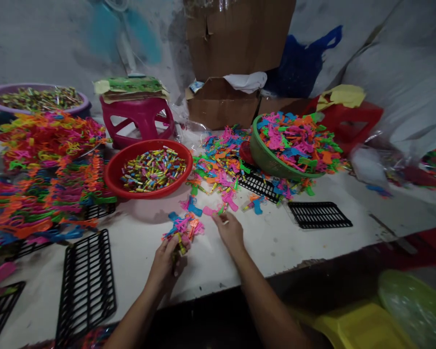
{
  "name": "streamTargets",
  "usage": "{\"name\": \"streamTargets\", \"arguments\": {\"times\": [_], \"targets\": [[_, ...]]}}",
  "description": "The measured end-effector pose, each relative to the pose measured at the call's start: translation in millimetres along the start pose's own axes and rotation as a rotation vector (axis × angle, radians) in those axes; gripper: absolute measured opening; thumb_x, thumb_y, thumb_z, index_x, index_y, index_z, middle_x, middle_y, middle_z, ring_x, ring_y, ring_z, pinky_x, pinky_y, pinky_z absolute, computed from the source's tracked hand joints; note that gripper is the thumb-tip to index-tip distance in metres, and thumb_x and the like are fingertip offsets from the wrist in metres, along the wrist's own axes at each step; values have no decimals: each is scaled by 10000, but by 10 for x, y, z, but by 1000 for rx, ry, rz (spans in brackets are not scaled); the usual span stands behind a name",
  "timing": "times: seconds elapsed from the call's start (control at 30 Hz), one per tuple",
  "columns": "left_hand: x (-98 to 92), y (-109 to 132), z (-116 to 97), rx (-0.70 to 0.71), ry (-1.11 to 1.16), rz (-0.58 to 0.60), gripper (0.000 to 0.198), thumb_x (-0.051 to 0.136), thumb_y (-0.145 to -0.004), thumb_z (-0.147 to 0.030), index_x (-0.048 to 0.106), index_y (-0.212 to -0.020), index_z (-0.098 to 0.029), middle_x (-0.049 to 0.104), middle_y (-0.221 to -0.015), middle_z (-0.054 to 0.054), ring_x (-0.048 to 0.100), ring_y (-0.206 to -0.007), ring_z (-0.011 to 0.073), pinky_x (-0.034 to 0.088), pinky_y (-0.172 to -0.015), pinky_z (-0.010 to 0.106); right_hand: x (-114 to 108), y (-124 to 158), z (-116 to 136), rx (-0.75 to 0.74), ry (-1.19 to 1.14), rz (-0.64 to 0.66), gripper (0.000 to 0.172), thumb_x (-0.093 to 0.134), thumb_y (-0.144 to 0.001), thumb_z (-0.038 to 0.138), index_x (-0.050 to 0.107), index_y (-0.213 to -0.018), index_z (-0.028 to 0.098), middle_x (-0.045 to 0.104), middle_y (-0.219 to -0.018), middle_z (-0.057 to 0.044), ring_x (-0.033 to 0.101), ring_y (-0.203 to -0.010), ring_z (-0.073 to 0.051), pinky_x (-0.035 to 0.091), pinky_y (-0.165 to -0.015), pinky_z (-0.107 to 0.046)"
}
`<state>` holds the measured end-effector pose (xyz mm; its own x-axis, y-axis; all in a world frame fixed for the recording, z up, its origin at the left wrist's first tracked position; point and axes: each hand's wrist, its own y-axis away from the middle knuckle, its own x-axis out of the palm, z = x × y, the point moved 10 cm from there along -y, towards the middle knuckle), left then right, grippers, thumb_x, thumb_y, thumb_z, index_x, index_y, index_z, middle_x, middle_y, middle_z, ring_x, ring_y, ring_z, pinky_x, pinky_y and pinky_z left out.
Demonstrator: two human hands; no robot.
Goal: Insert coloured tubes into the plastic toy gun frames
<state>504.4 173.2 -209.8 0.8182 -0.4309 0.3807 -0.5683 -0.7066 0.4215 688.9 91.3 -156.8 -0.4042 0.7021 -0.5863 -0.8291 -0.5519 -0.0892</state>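
My left hand (167,254) is closed around a few small yellow-wrapped tubes (181,245). It rests close to the table's front edge, just below a small heap of toy guns (187,224) in pink, blue and orange plastic. To the right, the thumb and forefinger of my right hand (230,232) pinch at a pink toy gun (209,211) lying on the white table (269,252). Beyond that hand, a loose pile of bright toy guns (218,167) mixed with tubes spreads over the table.
A red basin (111,183) holds many wrapped tubes. At right, a green basin (271,162) is heaped with toy guns. Black slatted racks (319,214) lie on the table, another black rack (87,281) at left. Rows of toys (39,203) cover the left side; cardboard boxes (221,104) stand behind.
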Motion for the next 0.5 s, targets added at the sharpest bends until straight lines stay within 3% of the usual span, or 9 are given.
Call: {"name": "streamTargets", "arguments": {"times": [0.03, 0.1, 0.2, 0.3, 0.4, 0.5], "targets": [[0, -7, 1, -3, -11, 5, 364, 592, -661, -497, 506, -778, -164, 573, -617, -38, 393, -327, 32, 229, -268, 140, -101, -116, -84, 24, 107, -84, 310, 576, -679, 464, 608, -767, 169, 609, -808, -75, 548, -751, -191, 402, -681, -301], [25, -11, 29, -9, -14, 32, 361, 618, -643, -482, 490, -768, -169, 546, -597, -50, 426, -357, 38, 247, -277, 129, -139, -288, -207, 35, 201, -124, 296, 645, -614, 420, 603, -768, 171, 591, -846, -86, 540, -798, -208, 392, -690, -301], [95, 23, 61, -5, -40, 97, 367, 625, -645, -483, 486, -808, -185, 503, -548, -76, 371, -321, 27, 231, -277, 127, -75, -337, -249, -2, 86, -116, 236, 652, -597, 396, 549, -616, 184, 556, -681, -23, 518, -687, -167, 379, -624, -260], [121, 78, -29, 60, -134, 103, 371, 619, -650, -487, 518, -828, -177, 423, -457, -100, 260, -285, 20, 174, -272, 141, 101, -143, -146, 25, -206, 25, 354, 543, -694, 490, 463, -524, 190, 437, -460, 47, 419, -468, -105, 332, -483, -225], [111, 113, -172, 133, -234, 54, 386, 657, -617, -456, 579, -842, -152, 424, -459, -89, 268, -321, 24, 194, -296, 154, 293, 188, 125, 71, -538, 219, 381, 517, -735, 508, 460, -546, 182, 403, -386, 71, 337, -366, -71, 278, -402, -205], [95, 114, -256, 173, -314, 10, 418, 664, -613, -437, 622, -910, -146, 476, -496, -63, 314, -352, 41, 244, -324, 175, 296, 424, 343, 76, -658, 233, 344, 549, -742, 471, 461, -581, 180, 429, -395, 73, 352, -360, -62, 289, -398, -193]]}}
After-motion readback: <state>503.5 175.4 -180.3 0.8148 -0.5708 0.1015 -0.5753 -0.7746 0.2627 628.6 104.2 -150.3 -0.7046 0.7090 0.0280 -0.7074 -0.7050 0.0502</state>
